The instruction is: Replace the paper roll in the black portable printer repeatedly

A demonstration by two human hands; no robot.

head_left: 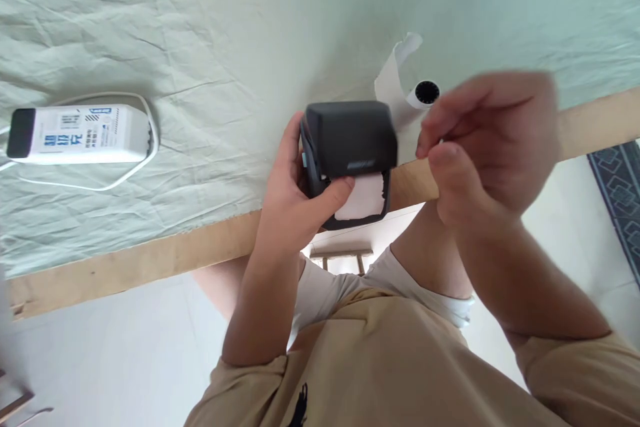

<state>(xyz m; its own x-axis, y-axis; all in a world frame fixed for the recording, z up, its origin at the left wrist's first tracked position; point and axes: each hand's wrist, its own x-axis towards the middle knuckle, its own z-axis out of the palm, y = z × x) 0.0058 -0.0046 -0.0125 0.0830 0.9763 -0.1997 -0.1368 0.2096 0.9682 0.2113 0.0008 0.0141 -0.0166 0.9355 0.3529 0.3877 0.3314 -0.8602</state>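
My left hand (305, 203) grips a small black printer (357, 137) at the table's front edge. Its fingers are round the left side and its thumb lies over the white paper (363, 200) inside. The black lid is partly raised, so the paper shows below it. To the right, my right hand (493, 147) is in the air, slightly blurred. Its fingers are loosely curled, thumb and forefinger tips a little apart, with nothing visible between them. Just behind that hand, a roll of white paper (397, 90) with a dark core end lies partly unrolled on the cloth.
A white power strip (85, 133) with blue print and a looped white cable (150, 113) lies at the left. Pale green wrinkled cloth (210, 47) covers the table, whose wooden edge (150, 260) runs in front of me. A patterned dark mat (620, 193) is at the right.
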